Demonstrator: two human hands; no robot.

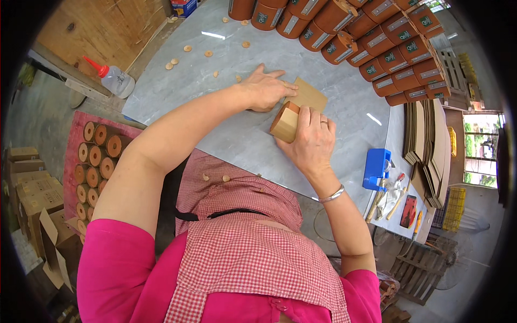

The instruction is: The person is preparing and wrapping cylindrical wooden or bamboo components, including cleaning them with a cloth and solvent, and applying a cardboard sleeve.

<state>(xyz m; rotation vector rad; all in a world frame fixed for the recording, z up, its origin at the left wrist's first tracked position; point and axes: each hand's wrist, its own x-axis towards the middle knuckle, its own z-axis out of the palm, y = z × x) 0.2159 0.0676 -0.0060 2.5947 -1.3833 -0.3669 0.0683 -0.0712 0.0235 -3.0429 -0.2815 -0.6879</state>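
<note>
On the grey tabletop [215,118], my right hand [312,137] is closed round a short brown cylinder [285,124] lying tilted on its side. Tan cardboard [308,97] covers part of the cylinder, and a flat piece of it stretches out beyond on the table. How far it goes round is hidden by my right hand. My left hand [264,90] rests flat to the left with its fingers spread, the fingertips touching the edge of the cardboard.
Stacked brown cylinders [377,48] fill the far right. Small wooden discs [208,53] lie scattered at far left, near a red-tipped squeeze bottle [116,81]. A blue tape dispenser [376,169] and flat cardboard sheets [428,134] are at right. Holed cylinders [97,156] stand at lower left.
</note>
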